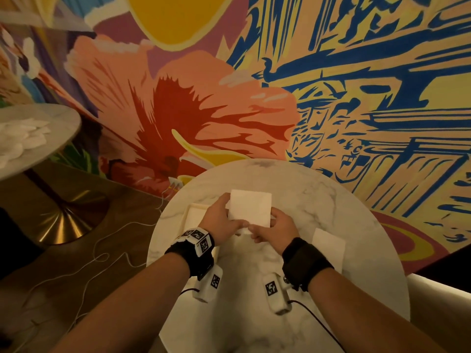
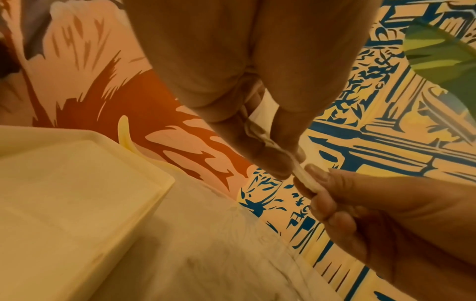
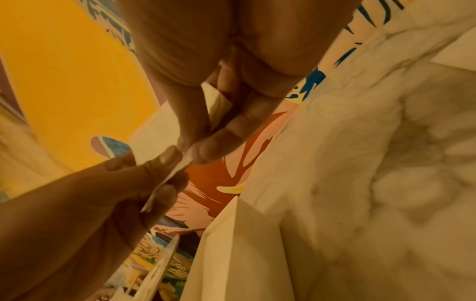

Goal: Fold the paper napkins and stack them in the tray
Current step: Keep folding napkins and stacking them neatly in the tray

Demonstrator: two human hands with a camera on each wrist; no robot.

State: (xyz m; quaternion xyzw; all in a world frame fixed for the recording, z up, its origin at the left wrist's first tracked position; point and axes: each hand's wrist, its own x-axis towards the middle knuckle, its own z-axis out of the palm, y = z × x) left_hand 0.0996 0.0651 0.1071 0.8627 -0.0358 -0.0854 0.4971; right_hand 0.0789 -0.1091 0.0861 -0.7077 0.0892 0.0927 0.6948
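A white paper napkin (image 1: 251, 207) hangs flat in the air above the round marble table (image 1: 318, 200). My left hand (image 1: 224, 220) pinches its near left edge and my right hand (image 1: 274, 226) pinches the near right edge, thumbs almost touching. In the left wrist view, the left hand (image 2: 288, 163) nips the thin napkin edge (image 2: 306, 180) beside the right hand (image 2: 360, 203). The right wrist view has the right hand (image 3: 193, 148) holding the napkin (image 3: 152, 134). The pale tray (image 1: 190, 207) lies under my left hand, partly hidden. Another napkin (image 1: 328, 243) lies on the table to the right.
A second round table (image 1: 51, 149) at far left carries a loose pile of white napkins (image 1: 23, 138) and stands on a brass base (image 1: 68, 217). A thin white cable (image 1: 107, 256) trails over the wooden floor. A painted mural wall (image 1: 229, 85) stands just behind the table.
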